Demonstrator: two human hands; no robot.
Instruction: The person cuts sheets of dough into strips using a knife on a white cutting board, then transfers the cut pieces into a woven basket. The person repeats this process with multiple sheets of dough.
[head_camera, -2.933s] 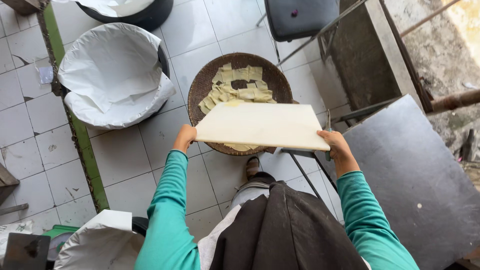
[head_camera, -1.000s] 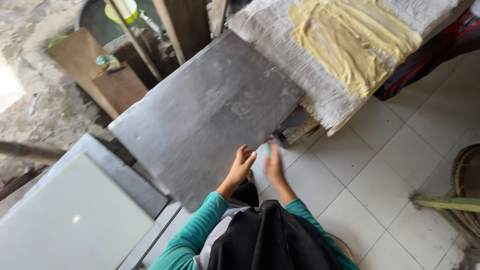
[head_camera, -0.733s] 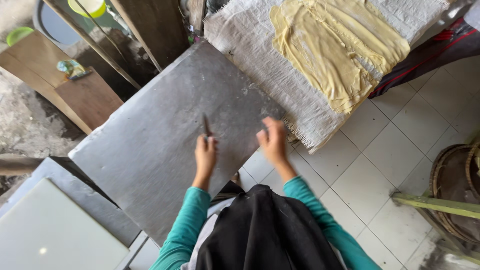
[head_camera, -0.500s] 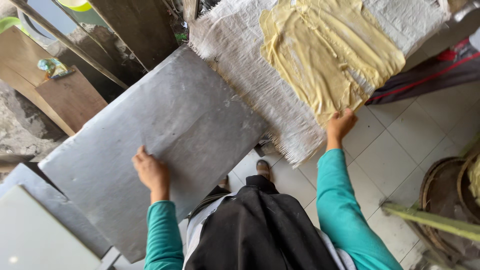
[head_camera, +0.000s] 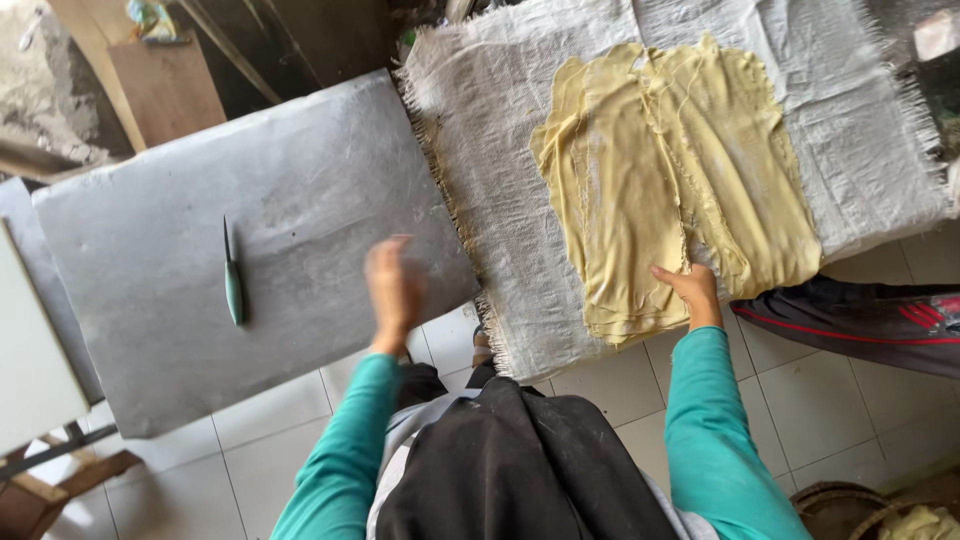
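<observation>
While right hand is pinching the yellow dough sheet edge, left hand, blurred, open-fingered, is hovering over the grey slab.

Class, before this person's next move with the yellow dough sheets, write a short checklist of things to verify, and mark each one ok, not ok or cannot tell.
1. Right hand on the near edge of the dough sheets: ok.
2. Left hand empty over the grey slab: blurred, cannot tell.
3. Knife lying flat on the slab, apart from both hands: ok.
4. Dough sheets fully on the woven cloth: ok.
5. Sheets free of tears: not ok, ragged split down the middle.
</observation>
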